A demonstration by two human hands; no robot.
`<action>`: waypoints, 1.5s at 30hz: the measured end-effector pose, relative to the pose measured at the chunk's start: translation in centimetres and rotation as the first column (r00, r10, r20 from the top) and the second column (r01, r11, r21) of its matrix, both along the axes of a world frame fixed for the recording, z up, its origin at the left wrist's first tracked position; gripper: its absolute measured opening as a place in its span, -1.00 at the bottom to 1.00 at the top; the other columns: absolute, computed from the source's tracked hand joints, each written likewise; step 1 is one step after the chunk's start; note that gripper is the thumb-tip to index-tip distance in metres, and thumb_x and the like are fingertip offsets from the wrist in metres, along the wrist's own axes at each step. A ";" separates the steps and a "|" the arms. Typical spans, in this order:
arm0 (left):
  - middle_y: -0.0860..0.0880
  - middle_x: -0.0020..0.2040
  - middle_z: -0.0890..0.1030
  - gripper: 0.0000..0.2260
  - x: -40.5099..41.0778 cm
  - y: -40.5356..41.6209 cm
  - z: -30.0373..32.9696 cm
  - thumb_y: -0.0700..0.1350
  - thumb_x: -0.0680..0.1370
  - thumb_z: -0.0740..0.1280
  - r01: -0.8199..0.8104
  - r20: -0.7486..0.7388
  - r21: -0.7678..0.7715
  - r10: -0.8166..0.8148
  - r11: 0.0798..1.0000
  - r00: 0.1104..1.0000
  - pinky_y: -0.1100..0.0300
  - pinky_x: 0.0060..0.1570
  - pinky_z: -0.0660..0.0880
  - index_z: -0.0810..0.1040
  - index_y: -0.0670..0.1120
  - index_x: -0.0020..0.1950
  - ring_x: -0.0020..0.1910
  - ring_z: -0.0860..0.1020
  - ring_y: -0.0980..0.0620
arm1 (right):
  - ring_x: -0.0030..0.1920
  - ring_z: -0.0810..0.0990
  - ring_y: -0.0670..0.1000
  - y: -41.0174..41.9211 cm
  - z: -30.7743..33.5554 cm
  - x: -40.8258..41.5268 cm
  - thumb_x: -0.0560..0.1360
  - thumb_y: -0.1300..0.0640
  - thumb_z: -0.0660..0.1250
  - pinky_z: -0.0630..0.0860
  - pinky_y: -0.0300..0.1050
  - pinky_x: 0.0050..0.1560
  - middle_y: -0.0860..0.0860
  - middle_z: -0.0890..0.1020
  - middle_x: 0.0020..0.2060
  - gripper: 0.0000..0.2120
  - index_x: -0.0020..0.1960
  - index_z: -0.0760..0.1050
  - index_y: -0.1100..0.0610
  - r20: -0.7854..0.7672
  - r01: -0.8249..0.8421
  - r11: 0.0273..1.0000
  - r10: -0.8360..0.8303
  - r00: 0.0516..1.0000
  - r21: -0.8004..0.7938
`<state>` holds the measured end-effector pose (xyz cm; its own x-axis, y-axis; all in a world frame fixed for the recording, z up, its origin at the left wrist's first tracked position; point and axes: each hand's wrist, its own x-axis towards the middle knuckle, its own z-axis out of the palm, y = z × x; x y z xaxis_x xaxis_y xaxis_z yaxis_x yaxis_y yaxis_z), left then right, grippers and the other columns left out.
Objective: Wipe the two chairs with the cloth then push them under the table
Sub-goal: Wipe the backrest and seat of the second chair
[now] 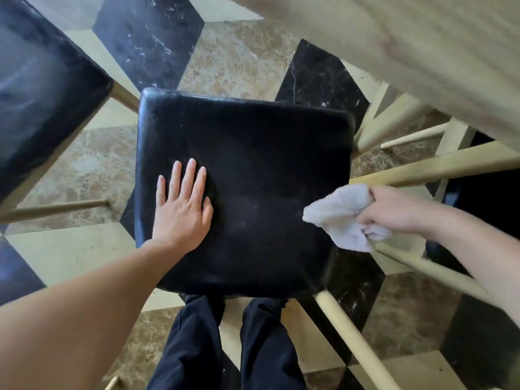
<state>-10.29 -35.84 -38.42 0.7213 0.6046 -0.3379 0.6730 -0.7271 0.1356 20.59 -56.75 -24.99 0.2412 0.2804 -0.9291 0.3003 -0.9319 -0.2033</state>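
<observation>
A chair with a black padded seat [267, 170] and pale wooden legs stands right below me. My left hand [183, 206] lies flat on the seat's left part, fingers spread. My right hand [394, 209] is at the seat's right edge, closed on a bunched white cloth [340, 215] that overlaps the seat's right side. A second chair with a black seat [42, 88] stands at the upper left. The light wooden table [422, 40] crosses the top right corner.
The floor is patterned marble in black, cream and brown tiles [233, 60]. More pale chair legs and rungs [433, 167] crowd the right side under the table, with another dark seat [489, 190] there. My legs in dark trousers [225, 347] stand just behind the chair.
</observation>
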 end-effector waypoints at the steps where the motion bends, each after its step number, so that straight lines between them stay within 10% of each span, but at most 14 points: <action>1: -0.05 0.71 -0.01 -0.41 0.1 0.1 0.4 0.09 0.66 -0.05 -0.003 -0.016 -0.019 0.002 1.000 1.000 -0.21 0.61 -0.11 0.06 -0.05 0.69 0.68 -0.12 -0.11 | -0.16 0.62 0.06 2.0 0.7 0.8 0.43 0.31 0.36 0.54 -0.03 -0.08 0.04 0.65 -0.23 -0.89 -0.10 0.58 0.14 0.077 0.075 0.996 -0.079 0.994 0.045; 7: -0.01 0.71 -0.09 -0.38 -0.2 1.2 1.3 0.14 0.64 -0.15 0.044 -0.051 -0.103 -0.049 0.994 0.997 -0.18 0.62 -0.11 -0.02 -0.01 0.71 0.68 -0.18 -0.09 | -0.10 0.53 0.14 13.4 0.6 1.1 0.49 0.25 0.24 0.39 -0.16 -0.15 0.08 0.54 -0.09 -0.85 0.03 0.50 0.13 0.467 0.101 0.924 -0.279 0.839 0.370; 10: 0.01 0.71 -0.12 -0.39 -0.2 0.9 1.4 0.16 0.67 -0.17 0.021 -0.048 -0.129 -0.028 0.991 0.998 -0.16 0.62 -0.15 -0.07 0.02 0.71 0.67 -0.21 -0.07 | 0.10 0.51 0.13 18.6 -2.9 -3.3 0.47 0.28 0.19 0.46 -0.06 0.12 0.10 0.53 0.05 -0.81 0.04 0.43 0.10 0.448 0.005 0.939 -0.169 0.878 0.344; 13: 0.03 0.70 -0.16 -0.41 0.0 0.4 1.4 0.19 0.69 -0.15 -0.019 -0.046 -0.164 0.012 0.986 0.999 -0.15 0.61 -0.21 -0.11 0.04 0.70 0.67 -0.24 -0.06 | 0.56 0.16 0.11 21.9 -6.5 -9.5 0.54 0.22 0.22 0.19 0.08 0.53 0.11 0.23 0.56 -0.43 0.54 0.22 0.12 0.442 -0.231 0.937 0.096 0.892 0.262; 20: -0.01 0.71 -0.08 -0.40 -1.4 2.4 1.6 0.14 0.70 -0.04 0.142 -0.063 -0.208 -0.158 0.968 0.985 -0.10 0.61 -0.21 -0.13 0.02 0.71 0.67 -0.20 -0.10 | 0.63 -0.12 0.02 18.2 -9.1 -17.2 0.64 0.18 0.18 -0.09 0.06 0.61 -0.02 -0.01 0.64 -0.36 0.64 -0.01 0.00 0.529 -0.589 0.710 0.352 0.772 0.386; 33: -0.01 0.65 -0.38 -0.28 -1.6 1.1 4.9 0.07 0.66 0.13 0.063 -0.326 -0.422 -0.216 0.905 0.920 -0.18 0.61 -0.07 -0.26 0.06 0.68 0.63 -0.38 -0.11 | 0.60 -0.31 -0.04 5.1 -6.5 -24.1 0.53 0.33 0.28 0.27 -0.15 0.51 -0.10 -0.34 0.59 -0.01 0.58 -0.42 -0.02 0.325 -0.309 0.950 0.278 0.904 0.045; 41: -0.07 0.68 -0.31 -0.15 -4.5 -0.5 7.0 0.17 0.60 0.28 0.040 -0.420 -0.474 -0.265 0.880 0.868 -0.18 0.50 0.28 -0.27 0.15 0.67 0.65 -0.29 -0.20 | 0.61 0.01 -0.01 4.7 -3.6 -25.8 0.53 0.37 0.24 0.52 -0.11 0.26 -0.11 -0.06 0.63 -0.13 0.63 -0.15 -0.07 0.127 -0.146 0.988 0.150 0.980 -0.039; 43: -0.13 0.70 -0.11 0.00 -3.1 -0.5 8.0 0.28 0.50 0.41 0.111 -0.326 -0.502 -0.306 0.858 0.894 -0.17 0.48 0.27 -0.26 0.18 0.67 0.66 -0.08 -0.25 | 0.21 0.52 0.08 5.7 -2.6 -24.4 0.52 0.33 0.22 0.59 -0.08 -0.01 0.02 0.48 0.33 -0.47 0.46 0.31 0.02 0.092 -0.081 0.996 0.084 0.992 -0.039; 45: -0.08 0.66 0.12 0.00 -1.7 -0.2 9.3 0.23 0.45 0.49 0.268 -0.155 -0.500 -0.390 0.823 0.908 -0.12 0.46 0.31 -0.10 0.17 0.68 0.62 0.13 -0.16 | -0.11 0.57 0.05 6.7 -0.8 -22.3 0.45 0.33 0.23 0.58 -0.08 -0.19 0.03 0.59 -0.08 -0.76 0.05 0.48 0.08 0.037 -0.054 0.998 0.052 0.998 0.040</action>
